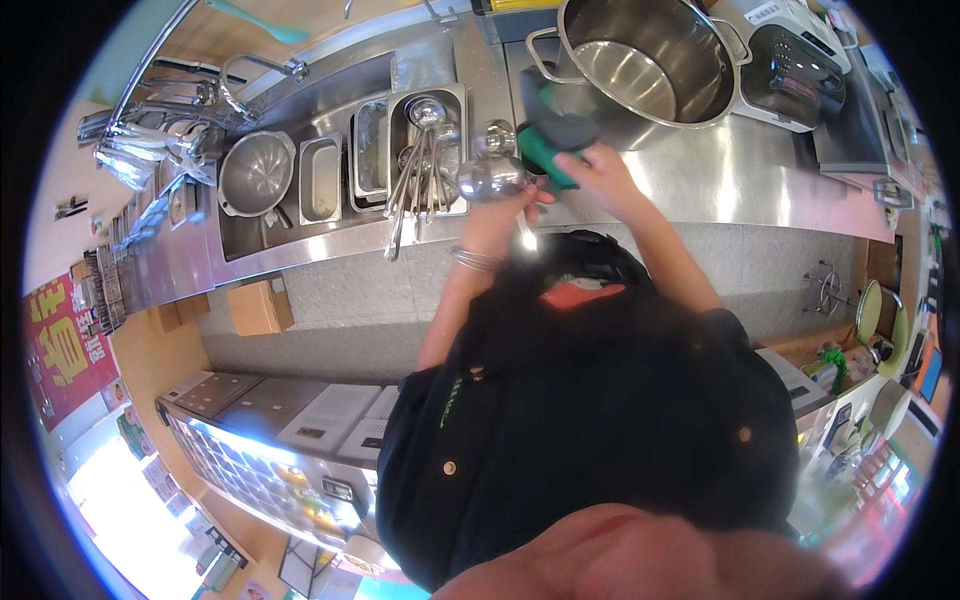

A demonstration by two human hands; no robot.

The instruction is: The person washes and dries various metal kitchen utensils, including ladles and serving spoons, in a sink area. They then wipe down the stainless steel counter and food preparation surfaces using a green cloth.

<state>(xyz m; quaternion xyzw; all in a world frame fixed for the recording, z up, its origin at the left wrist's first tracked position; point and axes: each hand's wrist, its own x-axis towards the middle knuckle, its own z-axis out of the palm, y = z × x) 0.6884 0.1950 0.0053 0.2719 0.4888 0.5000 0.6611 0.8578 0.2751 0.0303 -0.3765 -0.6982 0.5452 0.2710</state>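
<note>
My left hand (510,210) is closed around the handles of shiny metal ladles (491,178), their round bowls turned up over the counter's front edge. My right hand (598,176) grips a green and dark cloth (551,154), just right of the ladle bowls; the cloth's upper part is blurred. Left of my hands, a rectangular steel pan (459,101) holds several more ladles (427,112), with their handles sticking out over its near edge. Behind the cloth stands a large steel pot (645,64) with side handles.
Further left, the sink holds a steel colander or bowl (256,174) and a narrow steel pan (320,180), below a curved faucet (240,82). A dark and white appliance (795,75) stands right of the pot. On the floor behind the sink counter sits a cardboard box (260,307).
</note>
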